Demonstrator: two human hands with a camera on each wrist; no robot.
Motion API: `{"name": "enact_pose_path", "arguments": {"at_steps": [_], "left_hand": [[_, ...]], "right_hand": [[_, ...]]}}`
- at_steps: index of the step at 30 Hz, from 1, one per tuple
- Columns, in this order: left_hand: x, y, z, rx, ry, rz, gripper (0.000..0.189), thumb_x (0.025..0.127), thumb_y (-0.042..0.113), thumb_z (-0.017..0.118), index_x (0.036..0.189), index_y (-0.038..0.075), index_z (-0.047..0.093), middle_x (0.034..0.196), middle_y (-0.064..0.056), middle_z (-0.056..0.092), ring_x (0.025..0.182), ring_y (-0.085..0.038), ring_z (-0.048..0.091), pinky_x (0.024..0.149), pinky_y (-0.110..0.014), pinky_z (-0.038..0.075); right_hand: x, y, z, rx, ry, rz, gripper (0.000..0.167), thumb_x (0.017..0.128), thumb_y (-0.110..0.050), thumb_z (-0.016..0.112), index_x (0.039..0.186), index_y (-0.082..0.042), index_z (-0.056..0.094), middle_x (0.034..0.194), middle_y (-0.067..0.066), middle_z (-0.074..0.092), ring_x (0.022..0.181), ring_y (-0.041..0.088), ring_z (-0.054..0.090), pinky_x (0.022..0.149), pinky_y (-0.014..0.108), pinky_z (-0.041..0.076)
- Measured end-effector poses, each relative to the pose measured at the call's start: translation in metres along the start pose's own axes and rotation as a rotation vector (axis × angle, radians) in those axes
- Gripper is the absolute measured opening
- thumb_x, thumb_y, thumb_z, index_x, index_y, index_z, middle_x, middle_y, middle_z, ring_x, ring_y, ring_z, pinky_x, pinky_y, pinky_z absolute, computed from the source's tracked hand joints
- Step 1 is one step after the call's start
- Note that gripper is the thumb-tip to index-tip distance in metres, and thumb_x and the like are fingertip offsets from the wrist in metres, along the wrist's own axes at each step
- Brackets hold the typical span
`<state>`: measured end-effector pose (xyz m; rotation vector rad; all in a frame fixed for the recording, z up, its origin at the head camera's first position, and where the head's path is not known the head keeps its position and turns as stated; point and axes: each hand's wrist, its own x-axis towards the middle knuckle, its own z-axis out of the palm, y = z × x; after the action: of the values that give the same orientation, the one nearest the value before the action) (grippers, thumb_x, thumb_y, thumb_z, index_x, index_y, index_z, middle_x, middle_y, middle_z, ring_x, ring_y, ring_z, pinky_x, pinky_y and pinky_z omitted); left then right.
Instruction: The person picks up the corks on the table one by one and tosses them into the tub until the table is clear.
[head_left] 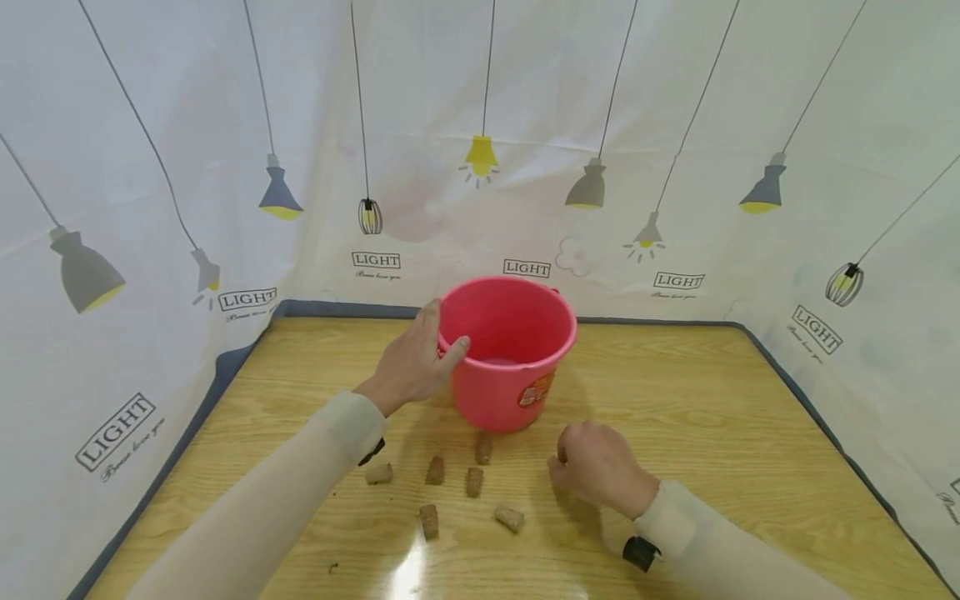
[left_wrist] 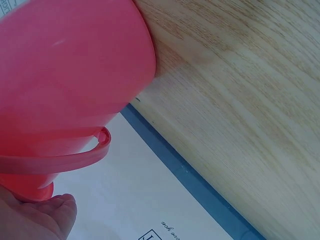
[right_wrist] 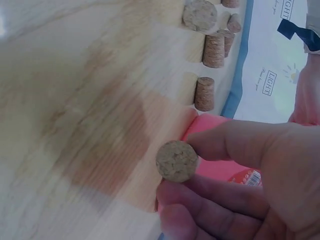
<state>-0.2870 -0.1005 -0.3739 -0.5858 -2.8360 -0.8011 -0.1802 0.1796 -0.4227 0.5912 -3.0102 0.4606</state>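
Note:
A pink plastic bucket (head_left: 491, 392) stands upright on the wooden table. My left hand (head_left: 412, 358) holds its rim at the left, the thumb over the edge; the left wrist view shows the bucket's wall and its handle (left_wrist: 70, 161) close up. To the right of the bucket and nearer me is my right hand (head_left: 600, 468), low over the table. Its thumb and fingers pinch a cork (right_wrist: 177, 161), whose round end faces the right wrist camera; in the head view that cork is hidden. Several loose corks (head_left: 509, 517) lie in front of the bucket.
The wooden table (head_left: 675, 392) has a dark blue border (head_left: 795, 400) along its back and sides. A white sheet (head_left: 420, 100) printed with hanging lamps surrounds it on three sides. A small dark speck (head_left: 333, 568) lies near the front left.

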Motion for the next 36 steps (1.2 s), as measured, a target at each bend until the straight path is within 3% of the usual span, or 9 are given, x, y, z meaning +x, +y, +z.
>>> {"name": "enact_pose_path", "arguments": {"at_steps": [7,10,21,36], "left_hand": [[0.000,-0.001,0.001,-0.008,0.006,0.000,0.089,0.102,0.055,0.046,0.164,0.003,0.007,0.165,-0.015,0.026,0.132,-0.035,0.049,0.100,-0.054,0.052],[0.000,-0.001,0.001,-0.010,0.008,-0.001,0.089,0.102,0.055,0.046,0.163,0.003,0.008,0.164,-0.014,0.027,0.131,-0.035,0.049,0.099,-0.054,0.052],[0.000,-0.001,0.000,-0.010,0.001,-0.007,0.089,0.102,0.055,0.047,0.164,0.005,0.006,0.164,-0.013,0.027,0.131,-0.034,0.050,0.099,-0.053,0.053],[0.000,0.000,0.000,-0.005,0.000,-0.002,0.089,0.102,0.054,0.046,0.164,0.004,0.006,0.163,-0.014,0.028,0.130,-0.034,0.050,0.099,-0.053,0.052]], "right_hand": [[0.001,0.001,-0.008,0.073,0.079,-0.004,0.020,0.083,-0.013,0.076,0.063,-0.014,0.070,0.053,-0.010,0.054,0.045,0.004,0.043,0.044,0.024,0.039],[0.001,0.001,-0.011,0.081,0.109,-0.002,0.014,0.083,-0.013,0.076,0.069,-0.012,0.075,0.061,-0.006,0.063,0.047,0.003,0.048,0.047,0.024,0.044],[0.002,0.000,-0.023,0.069,0.200,-0.014,0.015,0.088,-0.018,0.077,0.075,-0.012,0.075,0.055,-0.012,0.055,0.045,0.001,0.046,0.044,0.021,0.040],[0.003,0.000,-0.038,0.060,0.405,-0.081,0.010,0.085,-0.018,0.082,0.085,-0.009,0.079,0.073,-0.002,0.071,0.060,0.002,0.057,0.052,0.021,0.049]]}}
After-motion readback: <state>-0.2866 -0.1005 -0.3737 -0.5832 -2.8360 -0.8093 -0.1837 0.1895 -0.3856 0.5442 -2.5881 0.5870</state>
